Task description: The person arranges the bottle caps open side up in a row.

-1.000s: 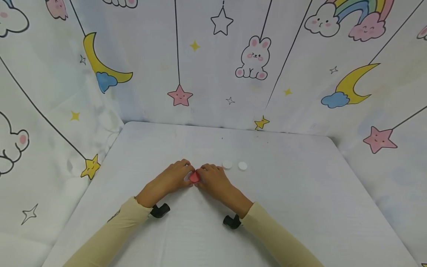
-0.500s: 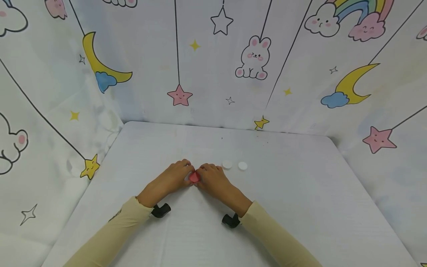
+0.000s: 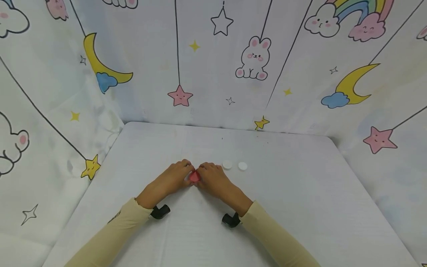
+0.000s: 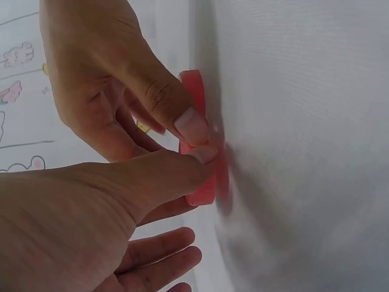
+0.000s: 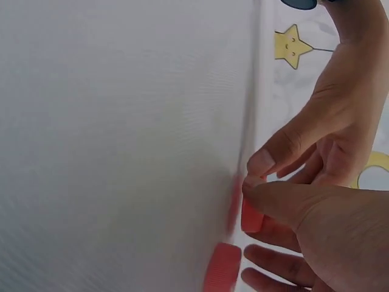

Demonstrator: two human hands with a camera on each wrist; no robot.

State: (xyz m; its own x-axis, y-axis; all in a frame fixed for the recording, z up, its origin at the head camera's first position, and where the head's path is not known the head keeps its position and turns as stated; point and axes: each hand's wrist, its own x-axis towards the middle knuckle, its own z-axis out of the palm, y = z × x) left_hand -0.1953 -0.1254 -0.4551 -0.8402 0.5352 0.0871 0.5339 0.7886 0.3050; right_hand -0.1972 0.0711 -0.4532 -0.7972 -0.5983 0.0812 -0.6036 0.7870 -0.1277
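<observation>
Near the middle of the table, my left hand and right hand meet around a red bottle cap. Both hands pinch it, with the two thumbs side by side on its near side. In the left wrist view, the ridged edge of the cap shows beyond the thumbs, close to the tabletop. Fingers and thumbs hide much of the cap in the right wrist view. Another ridged red cap sits on the table beside my right hand in that view.
Two white discs, a left one and a right one, lie just beyond my right hand. The white-covered table backs onto a patterned cloth. Black wrist cameras hang beneath my wrists.
</observation>
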